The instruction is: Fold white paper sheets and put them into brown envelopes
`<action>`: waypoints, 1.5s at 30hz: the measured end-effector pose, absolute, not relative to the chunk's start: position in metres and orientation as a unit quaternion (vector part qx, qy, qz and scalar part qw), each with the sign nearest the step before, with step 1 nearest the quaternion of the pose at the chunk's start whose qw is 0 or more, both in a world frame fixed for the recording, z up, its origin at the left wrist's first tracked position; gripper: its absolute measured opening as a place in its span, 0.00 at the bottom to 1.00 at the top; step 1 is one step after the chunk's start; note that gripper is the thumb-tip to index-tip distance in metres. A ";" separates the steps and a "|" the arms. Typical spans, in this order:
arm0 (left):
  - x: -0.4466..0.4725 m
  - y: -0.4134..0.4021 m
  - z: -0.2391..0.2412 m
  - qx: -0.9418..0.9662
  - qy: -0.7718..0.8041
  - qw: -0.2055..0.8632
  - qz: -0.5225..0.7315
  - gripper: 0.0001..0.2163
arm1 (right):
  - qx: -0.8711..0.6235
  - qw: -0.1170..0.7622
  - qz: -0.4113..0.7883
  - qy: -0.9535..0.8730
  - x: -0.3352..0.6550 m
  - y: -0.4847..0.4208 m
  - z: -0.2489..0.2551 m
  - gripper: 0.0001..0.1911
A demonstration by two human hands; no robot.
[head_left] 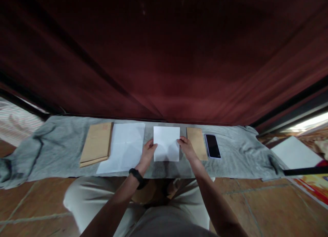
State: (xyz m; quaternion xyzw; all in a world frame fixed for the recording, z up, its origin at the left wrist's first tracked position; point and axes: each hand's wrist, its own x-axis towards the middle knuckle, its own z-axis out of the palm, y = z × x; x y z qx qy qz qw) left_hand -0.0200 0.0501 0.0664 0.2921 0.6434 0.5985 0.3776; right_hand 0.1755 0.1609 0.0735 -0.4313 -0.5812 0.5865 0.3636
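A folded white sheet of paper lies on a grey cloth in front of me. My left hand pinches the sheet's left edge and my right hand pinches its right edge, fingers closed on the paper. A black band sits on my left wrist. To the left lies a larger creased white sheet, and beyond it a stack of brown envelopes. A single brown envelope lies just right of my right hand.
A black phone lies right of the single envelope. A dark red curtain hangs behind the cloth. The floor is brown tile. A white board and colourful printed material lie at the far right. My knees are below the cloth.
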 end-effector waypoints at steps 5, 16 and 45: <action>-0.033 0.072 0.118 0.376 0.647 0.307 0.588 0.07 | -0.378 0.412 0.589 -0.583 0.176 0.171 0.118 0.10; -0.032 0.033 0.064 0.636 0.629 0.171 0.413 0.16 | -0.338 0.347 0.370 -0.793 0.207 0.128 0.054 0.22; -0.026 0.025 0.034 0.711 0.626 0.185 0.262 0.29 | -0.248 0.156 0.191 -0.937 0.240 0.073 0.012 0.33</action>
